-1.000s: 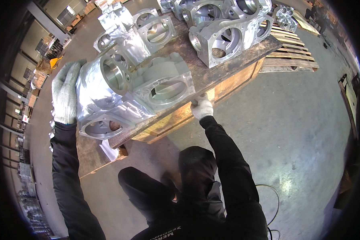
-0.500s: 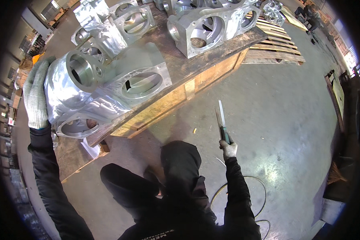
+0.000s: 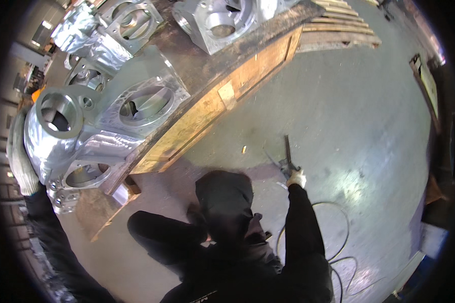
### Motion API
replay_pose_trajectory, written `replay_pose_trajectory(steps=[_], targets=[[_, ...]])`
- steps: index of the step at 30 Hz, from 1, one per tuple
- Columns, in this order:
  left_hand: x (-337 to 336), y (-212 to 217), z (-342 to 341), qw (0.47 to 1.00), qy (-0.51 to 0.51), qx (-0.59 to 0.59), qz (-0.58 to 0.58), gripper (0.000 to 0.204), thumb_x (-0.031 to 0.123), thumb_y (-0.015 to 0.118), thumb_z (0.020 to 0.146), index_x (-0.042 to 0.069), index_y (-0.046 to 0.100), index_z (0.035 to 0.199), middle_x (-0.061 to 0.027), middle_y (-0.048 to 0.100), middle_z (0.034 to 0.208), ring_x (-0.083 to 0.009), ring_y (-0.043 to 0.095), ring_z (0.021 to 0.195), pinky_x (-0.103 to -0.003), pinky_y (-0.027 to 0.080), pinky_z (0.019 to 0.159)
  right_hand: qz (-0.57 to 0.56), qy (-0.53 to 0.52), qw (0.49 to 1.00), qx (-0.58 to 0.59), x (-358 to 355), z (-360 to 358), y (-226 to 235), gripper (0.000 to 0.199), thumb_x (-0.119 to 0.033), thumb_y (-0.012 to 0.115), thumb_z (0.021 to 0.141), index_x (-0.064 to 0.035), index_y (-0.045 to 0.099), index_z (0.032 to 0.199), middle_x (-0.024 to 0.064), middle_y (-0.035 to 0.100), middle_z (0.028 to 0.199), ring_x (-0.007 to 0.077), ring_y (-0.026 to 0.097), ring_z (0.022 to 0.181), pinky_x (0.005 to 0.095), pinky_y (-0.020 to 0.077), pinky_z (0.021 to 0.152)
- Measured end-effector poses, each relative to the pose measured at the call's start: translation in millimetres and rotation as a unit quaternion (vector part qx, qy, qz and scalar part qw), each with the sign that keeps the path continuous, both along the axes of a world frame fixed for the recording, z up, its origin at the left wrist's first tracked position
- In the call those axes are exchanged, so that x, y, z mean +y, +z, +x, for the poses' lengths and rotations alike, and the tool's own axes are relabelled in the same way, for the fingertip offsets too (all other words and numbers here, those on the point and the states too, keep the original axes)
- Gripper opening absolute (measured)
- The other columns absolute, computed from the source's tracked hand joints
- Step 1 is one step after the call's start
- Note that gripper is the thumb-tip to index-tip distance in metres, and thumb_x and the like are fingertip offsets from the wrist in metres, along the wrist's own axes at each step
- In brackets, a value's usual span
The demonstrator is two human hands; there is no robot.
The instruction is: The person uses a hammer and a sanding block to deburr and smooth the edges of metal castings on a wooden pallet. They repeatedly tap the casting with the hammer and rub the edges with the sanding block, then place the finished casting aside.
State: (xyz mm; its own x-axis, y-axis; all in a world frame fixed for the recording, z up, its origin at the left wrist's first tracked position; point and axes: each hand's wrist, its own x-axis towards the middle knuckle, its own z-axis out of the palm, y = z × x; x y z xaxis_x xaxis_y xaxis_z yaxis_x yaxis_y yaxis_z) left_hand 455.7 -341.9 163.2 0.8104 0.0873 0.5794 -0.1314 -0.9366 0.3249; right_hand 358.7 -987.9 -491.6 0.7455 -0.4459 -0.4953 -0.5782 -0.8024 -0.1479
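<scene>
My left hand (image 3: 19, 154), in a pale knit glove, lies flat against the outer side of a large metal casting (image 3: 93, 126) wrapped in clear plastic film. The casting sits at the near end of a wooden pallet (image 3: 212, 103). My right hand (image 3: 296, 178), also gloved, is held out over the concrete floor, well away from the pallet. It grips a long thin dark tool (image 3: 287, 150) that points away from me. My dark-clad knees (image 3: 222, 194) are between the two arms.
More bare metal castings (image 3: 220, 20) stand further along the pallet. A second slatted pallet (image 3: 338, 30) lies at the top right. A thin hose (image 3: 338, 237) loops on the floor by my right arm. A small wood chip (image 3: 243, 149) lies near the pallet.
My right hand left the pallet's edge and swung out to the right over the floor, now holding the thin tool. My left hand stayed on the wrapped casting.
</scene>
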Motion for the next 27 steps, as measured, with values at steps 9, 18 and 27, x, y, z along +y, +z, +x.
replay_pose_trajectory(steps=[9, 18, 27], targets=[[19.1, 20.2, 6.1, 0.993, 0.068, 0.005, 0.094, 0.044, 0.025, 0.045, 0.106, -0.005, 0.060, 0.135, -0.0137, 0.061, 0.138, -0.0229, 0.056, 0.128, -0.035, 0.039, 0.113, 0.110, -0.015, 0.969, -0.222, 73.0, 58.3, 13.6, 0.037, -0.018, 0.074, 0.078, -0.0165, 0.074, 0.116, 0.0118, 0.059, 0.139, 0.0346, 0.057, 0.126, 0.0447, 0.0468, 0.106], [-8.3, 17.6, 10.1, 0.987, 0.089, -0.033, -0.131, 0.040, 0.022, 0.053, 0.104, -0.004, 0.063, 0.132, -0.0120, 0.065, 0.132, -0.0209, 0.060, 0.120, -0.034, 0.044, 0.107, 0.299, 0.146, 0.880, -0.338, 159.6, 112.6, 92.4, 0.042, -0.012, 0.068, 0.085, -0.0107, 0.065, 0.127, 0.0121, 0.063, 0.129, 0.0344, 0.058, 0.121, 0.0455, 0.0466, 0.105], [-3.3, 18.6, 5.3, 0.979, 0.092, -0.051, -0.176, 0.039, 0.021, 0.055, 0.104, -0.002, 0.062, 0.134, -0.0106, 0.064, 0.132, -0.0207, 0.060, 0.120, -0.035, 0.045, 0.107, 0.212, 0.417, 0.775, -0.426, 293.0, 242.1, 239.9, 0.054, -0.031, 0.063, 0.090, -0.0073, 0.054, 0.137, 0.0157, 0.055, 0.140, 0.0362, 0.049, 0.132, 0.0482, 0.0354, 0.114]])
